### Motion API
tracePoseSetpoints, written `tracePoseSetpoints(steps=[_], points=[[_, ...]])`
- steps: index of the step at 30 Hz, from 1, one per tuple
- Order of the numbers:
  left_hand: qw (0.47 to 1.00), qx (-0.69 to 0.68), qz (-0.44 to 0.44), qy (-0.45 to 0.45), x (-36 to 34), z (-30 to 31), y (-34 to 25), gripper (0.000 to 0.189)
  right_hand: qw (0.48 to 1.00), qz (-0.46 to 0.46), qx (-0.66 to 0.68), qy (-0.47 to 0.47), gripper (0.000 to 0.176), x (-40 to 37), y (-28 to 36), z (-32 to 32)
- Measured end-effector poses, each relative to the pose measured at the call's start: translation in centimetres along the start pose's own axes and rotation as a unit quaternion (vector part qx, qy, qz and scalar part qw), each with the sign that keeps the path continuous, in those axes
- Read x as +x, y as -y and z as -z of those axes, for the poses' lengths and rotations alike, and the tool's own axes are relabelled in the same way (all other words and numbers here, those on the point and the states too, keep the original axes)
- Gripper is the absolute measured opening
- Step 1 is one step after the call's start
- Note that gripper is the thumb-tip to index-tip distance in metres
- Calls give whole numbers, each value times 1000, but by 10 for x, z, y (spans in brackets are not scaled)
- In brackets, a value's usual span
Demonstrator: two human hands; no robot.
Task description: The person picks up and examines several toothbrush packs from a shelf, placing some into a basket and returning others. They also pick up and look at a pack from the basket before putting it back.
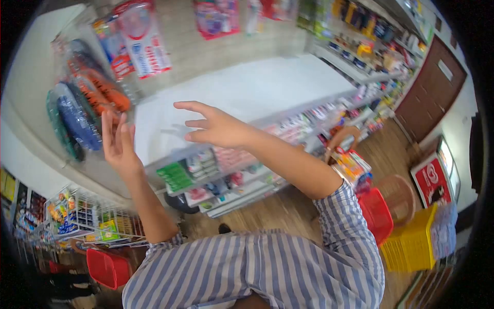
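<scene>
My left hand (119,141) is raised at the left end of the white shelf top, fingers up and partly apart, with nothing in it. Just above it hang packs of slippers, orange (105,87) and blue (80,118), on the side wall; whether the fingertips touch them I cannot tell. Over the white shelf top (247,92) my right hand (213,126) is held out with its fingers spread, pointing left, and it holds nothing. Green packs (175,176) and pink packs (236,157) sit on the shelf level below.
Wire racks of snacks (77,213) and a red basket (109,268) are at the lower left. A red basket (375,215), yellow baskets (411,239) and a red freezer (432,180) stand at the right. Goods hang on the back wall. A brown door (432,87) is beyond.
</scene>
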State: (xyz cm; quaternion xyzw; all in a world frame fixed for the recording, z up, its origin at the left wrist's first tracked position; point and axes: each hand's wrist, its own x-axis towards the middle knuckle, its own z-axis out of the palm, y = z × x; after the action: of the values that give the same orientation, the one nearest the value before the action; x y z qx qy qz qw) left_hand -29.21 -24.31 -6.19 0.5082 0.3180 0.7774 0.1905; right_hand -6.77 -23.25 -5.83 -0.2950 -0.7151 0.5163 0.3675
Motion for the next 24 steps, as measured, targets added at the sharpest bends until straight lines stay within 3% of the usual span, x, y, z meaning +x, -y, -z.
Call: tracePoseSetpoints(steps=[3,5,8,9,12,14,18,20,22,24], points=[[1000,-16,10,13,-73,-56,-3,53,998,-5,47,-41,68,-100,-4,43],[997,-36,39,60,-130,-101,5,52,985,-23,109,-134,65,-167,-25,69],[968,-47,126,210,-219,-159,32,51,953,20,157,-258,63,-266,-87,95],[953,-53,156,255,-246,-179,44,50,932,-11,197,-303,61,-297,-102,101],[897,-118,261,337,-329,-232,70,50,873,-51,229,-428,58,-384,-135,106],[828,-87,370,413,-379,-258,83,52,822,-93,272,-491,57,-434,-164,104],[779,-81,403,474,-473,-294,99,53,753,-151,283,-575,62,-507,-202,92],[701,-55,485,521,-502,-307,88,53,731,-182,276,-597,65,-534,-222,88],[659,-36,505,557,-536,-317,125,54,698,-174,305,-624,62,-545,-269,96],[621,1,531,577,-566,-327,125,55,686,-185,308,-633,62,-567,-284,98]])
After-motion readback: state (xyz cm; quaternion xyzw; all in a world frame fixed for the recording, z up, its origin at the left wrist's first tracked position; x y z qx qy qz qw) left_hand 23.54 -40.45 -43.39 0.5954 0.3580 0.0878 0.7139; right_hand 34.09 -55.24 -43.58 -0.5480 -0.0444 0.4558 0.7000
